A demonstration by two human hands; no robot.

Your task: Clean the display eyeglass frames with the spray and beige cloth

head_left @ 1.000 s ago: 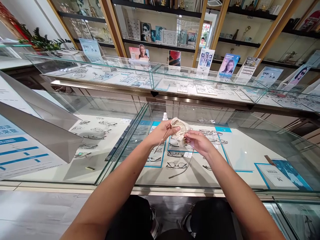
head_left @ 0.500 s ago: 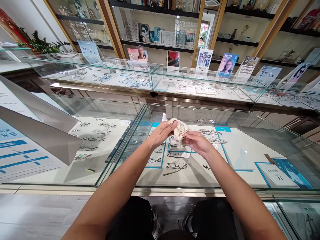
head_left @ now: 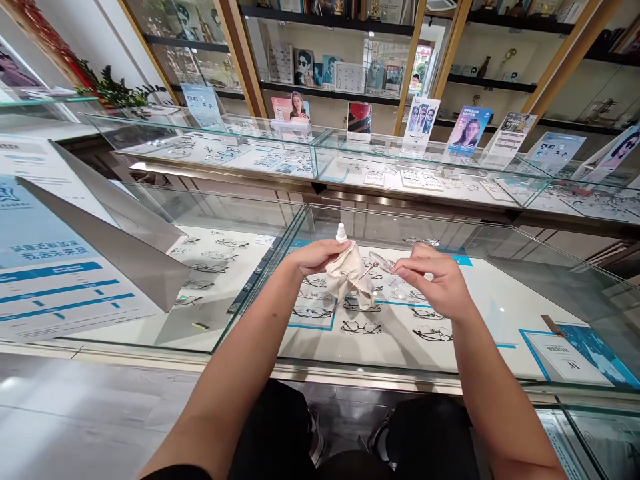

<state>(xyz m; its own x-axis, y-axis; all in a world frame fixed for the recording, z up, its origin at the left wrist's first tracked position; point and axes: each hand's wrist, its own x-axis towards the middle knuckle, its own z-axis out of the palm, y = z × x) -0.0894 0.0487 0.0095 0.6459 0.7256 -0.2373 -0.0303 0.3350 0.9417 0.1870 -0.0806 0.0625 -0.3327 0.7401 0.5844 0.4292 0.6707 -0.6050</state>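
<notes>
My left hand point(head_left: 318, 257) pinches a crumpled cream cloth point(head_left: 349, 272), which hangs down below the fingers. My right hand point(head_left: 439, 279) grips a pair of eyeglasses point(head_left: 383, 261) by one side; a lens points toward the cloth. The rest of the frame is partly hidden by the fingers and blurred. A white-capped bottle point(head_left: 341, 233) shows just behind my left fingertips, its lower part covered by the hand and cloth. Both hands are above the glass display case, where several other eyeglasses point(head_left: 361, 327) lie in rows under them.
Folded cardboard signs point(head_left: 75, 267) stand at the left on the counter. A second glass case point(head_left: 240, 157) with frames and upright advertising cards point(head_left: 468, 129) runs behind. A printed blue-and-white card point(head_left: 567, 353) lies at the right inside the near case. Shelves fill the background.
My hands have moved apart. The eyeglasses have come out of the cloth and are now in my right hand, farther right, while the cloth hangs looser from my left. The view has shifted slightly left.
</notes>
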